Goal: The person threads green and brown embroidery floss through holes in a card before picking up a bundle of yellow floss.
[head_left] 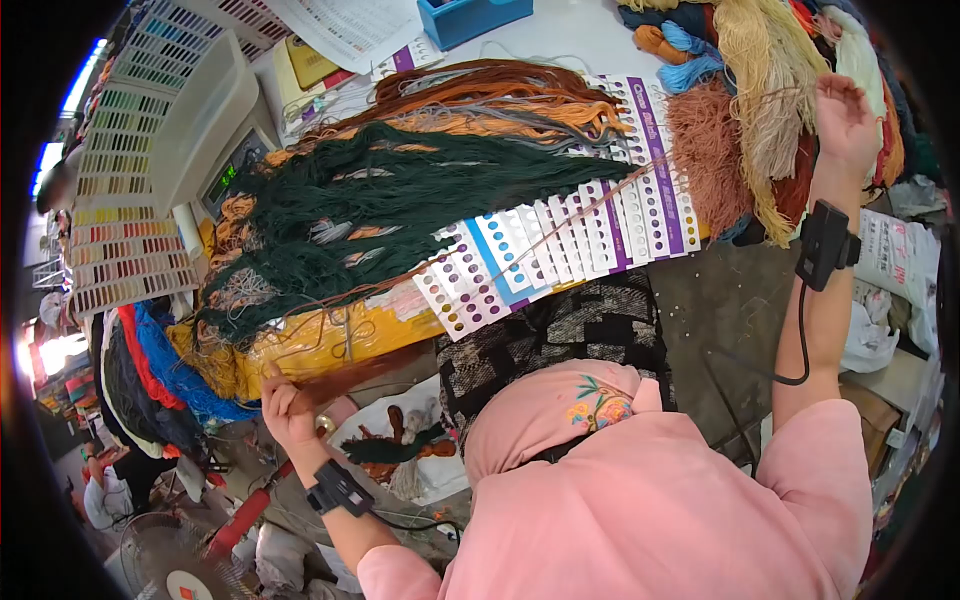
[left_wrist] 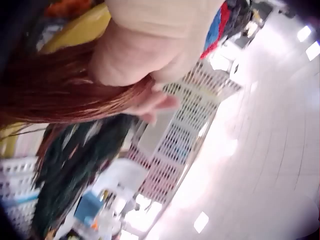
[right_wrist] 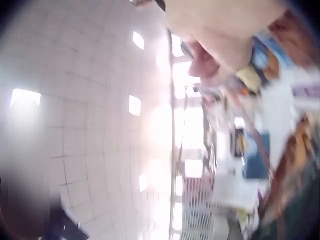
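Observation:
The left hand (head_left: 290, 412) grips a reddish-brown thread hank (head_left: 375, 372) at the table's front edge. In the left wrist view this hank (left_wrist: 60, 95) runs into the curled left hand (left_wrist: 145, 55). Raised at the upper right, the right hand (head_left: 848, 120) has curled fingers. A thin brown strand (head_left: 610, 193) crosses the table towards it; in the right wrist view a blurred strand (right_wrist: 254, 130) leads up to the right hand (right_wrist: 215, 50). Dark green thread (head_left: 400, 180) lies over orange and brown skeins (head_left: 490, 85).
Punched white cards (head_left: 560, 240) lie under the skeins. At the left stand a scale (head_left: 205, 125) and a color chart (head_left: 130, 250). A blue box (head_left: 475, 20) sits at the back. Thread bundles (head_left: 770, 90) hang at the right. A fan (head_left: 180, 560) stands low left.

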The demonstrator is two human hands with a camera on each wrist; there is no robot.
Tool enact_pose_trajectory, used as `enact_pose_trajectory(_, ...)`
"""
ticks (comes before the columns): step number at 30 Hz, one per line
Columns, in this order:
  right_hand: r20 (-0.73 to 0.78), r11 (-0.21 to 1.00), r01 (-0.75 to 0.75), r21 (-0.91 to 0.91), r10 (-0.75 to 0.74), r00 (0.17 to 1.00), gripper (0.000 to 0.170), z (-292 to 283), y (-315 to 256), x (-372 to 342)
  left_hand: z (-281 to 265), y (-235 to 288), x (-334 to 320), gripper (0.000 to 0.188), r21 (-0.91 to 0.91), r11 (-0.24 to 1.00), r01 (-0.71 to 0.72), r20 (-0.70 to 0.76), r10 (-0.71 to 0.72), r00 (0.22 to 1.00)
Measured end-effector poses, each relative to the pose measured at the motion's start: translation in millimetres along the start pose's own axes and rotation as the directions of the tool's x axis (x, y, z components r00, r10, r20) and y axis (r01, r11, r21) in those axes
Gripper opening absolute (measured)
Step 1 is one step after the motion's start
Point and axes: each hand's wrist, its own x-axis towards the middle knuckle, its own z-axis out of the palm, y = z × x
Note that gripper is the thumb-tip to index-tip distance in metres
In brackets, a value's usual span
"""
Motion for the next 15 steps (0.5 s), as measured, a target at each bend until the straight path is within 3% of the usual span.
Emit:
enact_pose_trajectory(1,0.197,0.631,0.238,-0.738,-0.136,0.971,0.013,25.2,18.2,-16.6,23.9,-34.8,0.7,0.032,0.087,0.993,0.082,0.055,-0.087,0.995)
enact_pose_trajectory(2,0.420,-0.194,0.401,-0.895,-0.069,0.905,0.013,64.2,55.3,-42.7,39.4,-74.0,9.8,0.032,0.190,0.969,0.156,-0.015,-0.156,0.988)
enact_pose_trajectory(3,0.122,0.271,0.084,-0.959,0.127,0.984,0.012,75.9,94.6,-70.3,49.2,-114.6,25.5,0.031,0.291,0.928,0.234,-0.089,-0.217,0.972)
enact_pose_trajectory(4,-0.192,0.575,-0.342,-0.743,0.307,0.932,0.013,87.6,133.8,-97.8,49.4,-149.3,42.3,0.029,0.533,0.800,0.277,-0.180,-0.213,0.960)
enact_pose_trajectory(5,-0.019,0.475,-0.339,-0.812,0.559,0.829,0.009,93.3,162.2,-123.1,48.4,-179.5,58.4,0.028,0.729,0.605,0.319,-0.263,-0.182,0.947)
enact_pose_trajectory(6,-0.086,0.457,-0.402,-0.793,0.570,0.817,0.006,75.0,199.7,-154.2,43.3,-203.8,72.1,0.026,0.846,0.441,0.298,-0.259,-0.149,0.955)
enact_pose_trajectory(7,-0.118,0.350,-0.417,-0.839,0.631,0.767,0.006,74.7,219.6,-175.8,39.6,-223.7,82.8,0.025,0.927,0.259,0.269,-0.247,-0.115,0.962)
enact_pose_trajectory(9,-0.040,0.231,-0.220,-0.948,0.598,0.800,0.005,69.1,244.8,-212.2,42.5,-251.5,95.2,0.020,0.935,0.044,0.352,-0.351,-0.016,0.936)
enact_pose_trajectory(10,0.122,0.165,0.043,-0.985,0.506,0.854,0.007,70.3,247.4,-221.5,38.2,-259.8,101.1,0.015,0.942,-0.029,0.336,-0.337,-0.036,0.941)
enact_pose_trajectory(11,0.297,0.068,0.297,-0.952,0.427,0.854,0.009,70.2,248.6,-227.6,34.4,-263.5,107.3,0.011,0.958,-0.121,0.260,-0.271,-0.083,0.959)
enact_pose_trajectory(13,0.294,0.073,0.289,-0.955,0.400,0.868,0.008,68.6,248.3,-226.5,29.9,-262.8,114.7,0.010,0.953,-0.213,0.214,-0.245,-0.131,0.961)
enact_pose_trajectory(15,0.285,0.073,0.278,-0.958,0.383,0.879,0.008,65.4,245.0,-219.3,32.5,-258.7,108.6,0.010,0.954,-0.199,0.223,-0.249,-0.118,0.961)
